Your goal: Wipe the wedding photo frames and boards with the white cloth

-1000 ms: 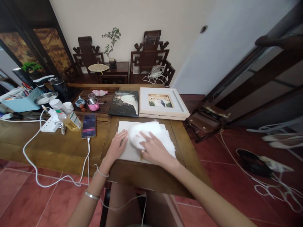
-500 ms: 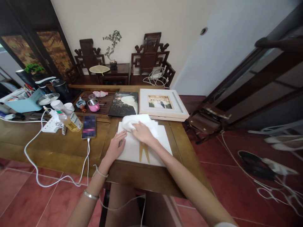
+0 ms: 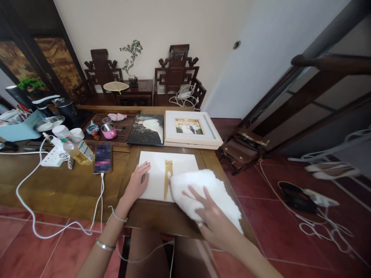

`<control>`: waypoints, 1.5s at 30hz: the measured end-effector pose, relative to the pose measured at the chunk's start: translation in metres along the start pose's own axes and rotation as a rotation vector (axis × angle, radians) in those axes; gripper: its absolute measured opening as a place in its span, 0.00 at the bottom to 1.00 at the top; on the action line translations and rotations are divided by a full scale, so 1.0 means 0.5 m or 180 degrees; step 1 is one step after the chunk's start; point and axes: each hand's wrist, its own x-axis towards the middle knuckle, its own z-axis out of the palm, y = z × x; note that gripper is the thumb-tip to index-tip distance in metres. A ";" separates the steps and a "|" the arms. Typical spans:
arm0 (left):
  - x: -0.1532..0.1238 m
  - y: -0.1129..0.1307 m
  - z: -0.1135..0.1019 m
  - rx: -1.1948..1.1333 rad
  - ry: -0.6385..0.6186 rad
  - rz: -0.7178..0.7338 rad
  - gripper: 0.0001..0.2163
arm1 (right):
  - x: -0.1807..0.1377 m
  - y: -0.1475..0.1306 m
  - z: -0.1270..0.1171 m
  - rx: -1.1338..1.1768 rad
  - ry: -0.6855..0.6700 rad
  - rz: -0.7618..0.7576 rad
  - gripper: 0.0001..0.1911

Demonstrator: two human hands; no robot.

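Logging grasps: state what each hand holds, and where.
Nothing is gripped. The right hand lies flat, fingers spread, atop the white cloth; the left hand rests open on the white board by its left edge.

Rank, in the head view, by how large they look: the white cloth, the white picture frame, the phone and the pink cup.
1. white cloth, but it is nearest the camera, so first place is unsure
2. white picture frame
3. phone
4. pink cup
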 end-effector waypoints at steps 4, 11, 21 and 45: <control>0.000 -0.005 0.001 -0.0004 0.0020 0.0059 0.17 | -0.016 -0.007 -0.009 0.0145 -0.0051 0.0168 0.12; 0.003 -0.006 -0.003 0.0007 0.0012 0.0025 0.16 | 0.197 0.110 -0.019 -0.0253 0.0175 0.0510 0.13; 0.002 -0.002 -0.004 0.0055 -0.0005 0.0021 0.16 | 0.078 0.034 -0.010 -0.0094 0.0036 0.0151 0.11; 0.003 0.002 -0.006 0.0044 -0.0019 -0.0023 0.16 | 0.149 -0.020 0.032 0.0083 0.0252 -0.0289 0.12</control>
